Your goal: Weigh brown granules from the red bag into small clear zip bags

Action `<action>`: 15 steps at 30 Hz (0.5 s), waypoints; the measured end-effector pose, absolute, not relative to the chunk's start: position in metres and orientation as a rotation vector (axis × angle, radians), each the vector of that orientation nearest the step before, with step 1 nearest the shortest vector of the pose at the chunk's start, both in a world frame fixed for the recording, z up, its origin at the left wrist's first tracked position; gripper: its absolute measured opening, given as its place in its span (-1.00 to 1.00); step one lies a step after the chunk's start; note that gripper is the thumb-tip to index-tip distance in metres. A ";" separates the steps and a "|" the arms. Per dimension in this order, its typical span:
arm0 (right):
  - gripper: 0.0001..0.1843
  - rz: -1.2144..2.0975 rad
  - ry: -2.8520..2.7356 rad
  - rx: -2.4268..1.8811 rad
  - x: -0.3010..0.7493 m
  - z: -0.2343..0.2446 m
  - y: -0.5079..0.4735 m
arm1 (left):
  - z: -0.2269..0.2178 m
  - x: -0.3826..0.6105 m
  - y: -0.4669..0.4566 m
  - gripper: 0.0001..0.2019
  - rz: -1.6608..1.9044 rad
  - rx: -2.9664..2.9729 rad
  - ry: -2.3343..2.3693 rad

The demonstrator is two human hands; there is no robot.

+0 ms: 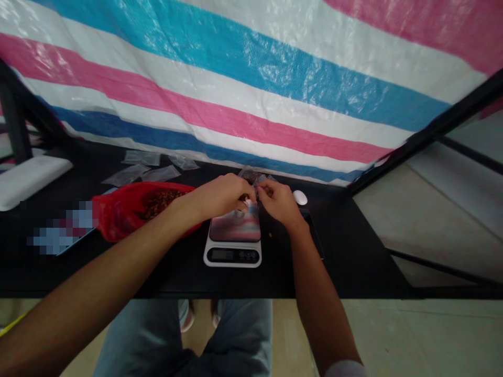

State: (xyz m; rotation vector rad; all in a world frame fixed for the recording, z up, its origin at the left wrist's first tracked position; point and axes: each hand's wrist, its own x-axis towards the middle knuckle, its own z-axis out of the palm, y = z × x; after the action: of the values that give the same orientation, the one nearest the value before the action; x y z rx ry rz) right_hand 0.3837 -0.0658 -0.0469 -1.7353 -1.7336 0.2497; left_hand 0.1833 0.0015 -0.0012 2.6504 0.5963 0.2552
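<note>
Over the back of a white kitchen scale (232,256) with a shiny metal plate, my two hands come close together. My left hand (228,196) is closed, its fingertips pinching a small clear plastic bag (256,191). My right hand (280,202) pinches the same bag from the other side, thumb against forefinger. Much of the bag is hidden by the fingers. Left of the scale, partly behind my left forearm, lies an open red plastic bag (126,212) with small brown dried pieces (161,203) in it.
Several flat clear bags (143,157) lie at the back left, and more filled-looking bags (249,173) behind my hands. A white oval object (300,197) and a dark phone-like slab (314,233) are on the right. A striped plastic sheet (236,78) hangs behind the black table (353,262).
</note>
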 end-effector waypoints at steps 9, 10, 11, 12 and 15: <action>-0.80 0.256 -1.755 -1.748 0.381 -0.045 -0.067 | -0.002 0.185 0.001 -0.75 0.287 2.676 0.587; -0.80 0.249 -1.757 -1.744 0.380 -0.045 -0.067 | -0.001 0.184 0.000 -0.77 0.291 2.674 0.583; -0.80 0.243 -1.760 -1.739 0.380 -0.045 -0.067 | 0.000 0.184 -0.001 -0.79 0.297 2.669 0.574; -0.80 0.242 -1.765 -1.735 0.380 -0.045 -0.067 | 0.001 0.183 -0.001 -0.81 0.303 2.663 0.564; -0.79 0.252 -1.777 -1.733 0.380 -0.044 -0.067 | 0.003 0.181 -0.002 -0.79 0.307 2.643 0.532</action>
State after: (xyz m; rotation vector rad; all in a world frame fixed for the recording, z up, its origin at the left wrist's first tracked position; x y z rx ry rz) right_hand 0.3803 -0.0673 -0.0444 -1.7334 -1.7768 0.2517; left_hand 0.1810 -0.0020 0.0027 2.6425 0.5319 0.3074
